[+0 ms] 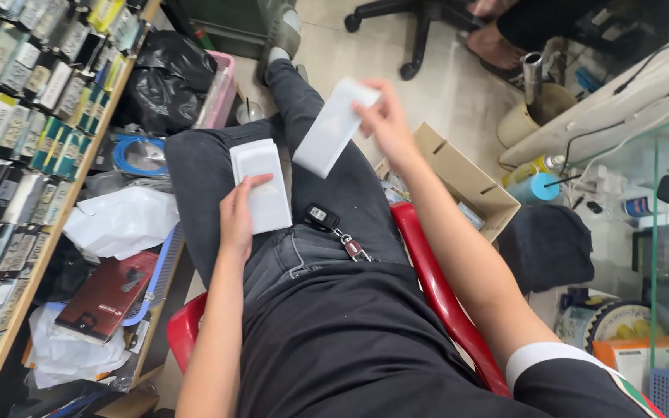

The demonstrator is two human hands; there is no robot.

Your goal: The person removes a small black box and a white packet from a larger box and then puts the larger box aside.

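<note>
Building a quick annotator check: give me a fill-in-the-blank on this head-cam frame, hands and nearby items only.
1. The left hand rests on a stack of flat white rectangular packets lying on the person's ____.
2. The right hand holds up a single white packet of ____ colour.
3. The black car key fob with metal ring lies on the dark jeans between the two ____.
4. The person sits on a plastic chair coloured ____.

Missing words: thigh; white; hands; red
</note>
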